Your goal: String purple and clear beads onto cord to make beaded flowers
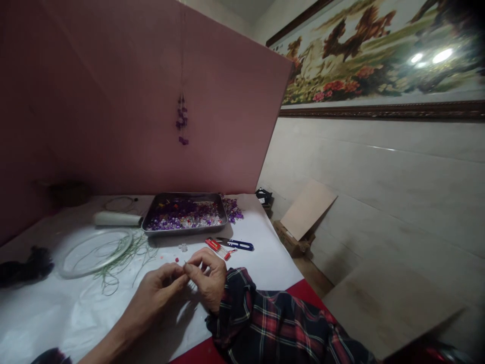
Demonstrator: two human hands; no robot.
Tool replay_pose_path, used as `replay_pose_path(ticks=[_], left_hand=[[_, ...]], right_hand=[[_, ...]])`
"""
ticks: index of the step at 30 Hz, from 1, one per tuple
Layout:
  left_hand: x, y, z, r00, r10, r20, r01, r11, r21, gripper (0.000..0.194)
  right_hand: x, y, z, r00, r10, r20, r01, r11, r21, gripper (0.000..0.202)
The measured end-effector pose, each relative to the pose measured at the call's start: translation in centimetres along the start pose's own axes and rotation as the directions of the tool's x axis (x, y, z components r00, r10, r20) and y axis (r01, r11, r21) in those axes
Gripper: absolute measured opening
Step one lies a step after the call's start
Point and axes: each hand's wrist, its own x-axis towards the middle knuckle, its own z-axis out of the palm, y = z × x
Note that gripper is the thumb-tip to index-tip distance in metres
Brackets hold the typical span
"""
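Note:
My left hand (161, 289) and my right hand (207, 275) meet fingertip to fingertip over the white table cover (265, 270). Both are closed in a pinch; what they hold is too small to make out. Just beyond the fingers lie a small red bead (177, 260) and some clear beads (183, 247). Right of these rest a red lighter (217, 246) and dark blue thread snips (239, 244). Behind them a metal tray (185, 231) holds purple, clear and a few red and yellow beads.
On the left are green cords (113, 268), a clear coil (68, 273), a white roll (117, 219) and a dark bundle (28, 265). Purple beads (233, 210) lie beside the tray. Purple bead strands (182, 121) hang on the pink panel (132, 101). Cardboard (308, 207) leans at right.

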Motion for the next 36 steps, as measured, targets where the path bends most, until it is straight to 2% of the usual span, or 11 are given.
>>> replay_pose_path(ticks=[3, 6, 8, 11, 14, 17, 22, 26, 29, 32, 36], left_hand=[[-0.1, 0.3, -0.3, 1.000, 0.018, -0.004, -0.018, 0.999, 0.028, 0.023], [-0.2, 0.9, -0.5, 0.986, 0.019, -0.168, -0.027, 0.999, -0.047, 0.030], [-0.1, 1.3, -0.4, 0.976, 0.007, -0.218, -0.030, 0.994, -0.101, 0.035], [0.0, 1.4, -0.2, 0.983, -0.001, -0.185, -0.021, 0.993, -0.114, 0.038], [0.2, 1.3, -0.3, 0.990, 0.026, -0.141, -0.039, 0.996, -0.086, 0.035], [0.2, 0.9, -0.5, 0.991, 0.090, -0.101, -0.094, 0.995, -0.028, 0.030], [0.3, 0.2, -1.0, 0.974, 0.225, -0.025, -0.218, 0.962, 0.163, 0.018], [0.4, 0.2, -1.0, 0.954, 0.299, -0.020, -0.283, 0.920, 0.273, 0.020], [0.5, 0.3, -1.0, 0.938, 0.345, -0.045, -0.309, 0.886, 0.346, 0.022], [0.6, 0.2, -1.1, 0.901, 0.425, -0.092, -0.354, 0.839, 0.413, 0.022], [0.8, 0.0, -1.2, 0.826, 0.552, -0.114, -0.445, 0.762, 0.470, 0.018]], right_hand=[[0.1, 0.1, -0.1, 0.997, 0.071, 0.011, -0.072, 0.996, 0.046, 0.014], [0.2, 0.1, -0.2, 0.971, 0.221, 0.092, -0.232, 0.961, 0.147, 0.020], [0.3, 0.0, -0.1, 0.951, 0.263, 0.161, -0.297, 0.924, 0.240, 0.023], [0.3, -0.2, 0.1, 0.934, 0.294, 0.204, -0.346, 0.888, 0.304, 0.029], [0.1, -0.4, 0.2, 0.936, 0.286, 0.206, -0.335, 0.904, 0.266, 0.030], [-0.1, -0.5, 0.2, 0.928, 0.288, 0.237, -0.339, 0.915, 0.217, 0.032], [-0.2, -0.5, 0.1, 0.892, 0.345, 0.293, -0.411, 0.889, 0.204, 0.043], [0.0, -0.4, 0.0, 0.863, 0.377, 0.336, -0.461, 0.859, 0.222, 0.050], [0.0, -0.2, -0.1, 0.823, 0.424, 0.379, -0.539, 0.793, 0.283, 0.055], [0.1, 0.0, -0.1, 0.792, 0.442, 0.421, -0.589, 0.737, 0.333, 0.057], [0.2, 0.2, -0.1, 0.849, 0.376, 0.372, -0.485, 0.833, 0.266, 0.051]])
